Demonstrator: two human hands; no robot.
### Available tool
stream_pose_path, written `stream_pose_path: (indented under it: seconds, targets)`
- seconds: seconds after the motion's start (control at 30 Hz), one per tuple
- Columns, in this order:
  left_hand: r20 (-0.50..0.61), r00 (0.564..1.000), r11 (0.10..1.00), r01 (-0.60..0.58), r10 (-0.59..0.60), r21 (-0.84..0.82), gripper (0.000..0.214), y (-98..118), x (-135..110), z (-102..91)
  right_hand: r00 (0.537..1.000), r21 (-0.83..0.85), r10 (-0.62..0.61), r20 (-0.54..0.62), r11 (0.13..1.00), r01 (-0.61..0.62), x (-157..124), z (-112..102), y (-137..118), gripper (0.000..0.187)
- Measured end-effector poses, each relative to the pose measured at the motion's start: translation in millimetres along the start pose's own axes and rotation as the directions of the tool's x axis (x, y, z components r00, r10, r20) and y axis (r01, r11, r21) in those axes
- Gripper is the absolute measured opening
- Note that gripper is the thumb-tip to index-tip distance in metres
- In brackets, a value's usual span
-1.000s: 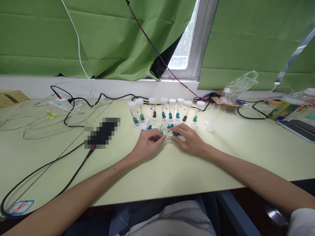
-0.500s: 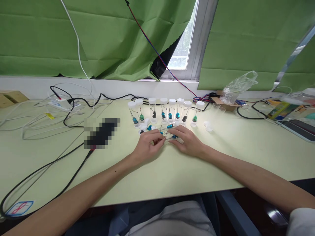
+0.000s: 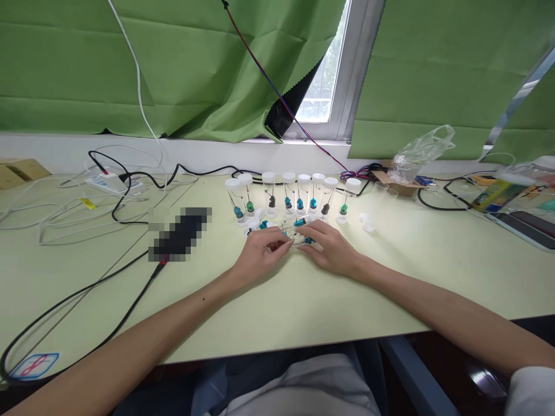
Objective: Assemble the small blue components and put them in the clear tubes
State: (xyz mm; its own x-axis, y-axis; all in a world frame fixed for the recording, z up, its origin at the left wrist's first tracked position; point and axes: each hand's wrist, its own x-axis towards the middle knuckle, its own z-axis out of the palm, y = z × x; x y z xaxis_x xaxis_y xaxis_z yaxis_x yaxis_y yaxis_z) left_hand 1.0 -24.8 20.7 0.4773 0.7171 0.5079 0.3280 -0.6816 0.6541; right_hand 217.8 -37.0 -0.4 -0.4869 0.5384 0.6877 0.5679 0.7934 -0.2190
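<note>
Wire-thin parts with blue fittings lie on the table between the two hands, just on the near side of a row of capped tubes. The left hand brings thumb and forefinger together beside a thin wire; a pinch on it looks likely, but the detail is too small to be sure. The right hand has its thumb and forefinger slightly apart, curled around a blue fitting; whether they grip it, I cannot tell. A blue cylinder lies just beyond the right fingertips.

Such fine wire would probably bend easily, so a light pinch close to the fitting should serve better than pressing on the bare length. Low wrists help steadiness, and short fingertip movements lessen the chance of knocking the upright tubes, whose caps stand just beyond the knuckles.

Farther out, loose white caps sit left of the parts, and translucent lids lie to the right. Toward the far right are clear tubes and a cardboard box; cables run across the far left.
</note>
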Motion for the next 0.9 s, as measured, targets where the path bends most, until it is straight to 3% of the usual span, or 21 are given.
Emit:
stream_pose_path:
  seconds: [0.13,0.23,0.37,0.57,0.9]
  targets:
    - [-0.035,0.974,0.954,0.209,-0.222,-0.215,0.023,5.2,1.5,-1.8,0.994,0.046,0.083,-0.074,0.996,-0.080,0.5,-0.8,0.1,0.030]
    - [0.004,0.950,0.872,0.288,-0.312,-0.396,0.030,5.3,3.5,-3.5,0.983,0.069,0.138,-0.124,0.989,-0.130,0.3,-1.3,2.3,0.030]
    - [0.115,0.931,0.749,0.348,-0.346,-0.564,0.033,-1.6,6.2,-2.6,0.971,0.081,0.158,-0.181,0.986,-0.146,0.6,-1.9,4.4,0.029]
    - [0.249,0.912,0.631,0.406,-0.325,-0.662,0.037,-7.2,3.9,-0.3,0.979,0.072,0.101,-0.179,0.993,-0.090,0.8,-1.7,0.2,0.030]
    - [0.330,0.900,0.603,0.436,-0.285,-0.668,0.036,-8.4,2.6,-2.3,0.983,0.052,0.049,-0.176,0.998,-0.040,-1.0,-0.9,-0.1,0.031]
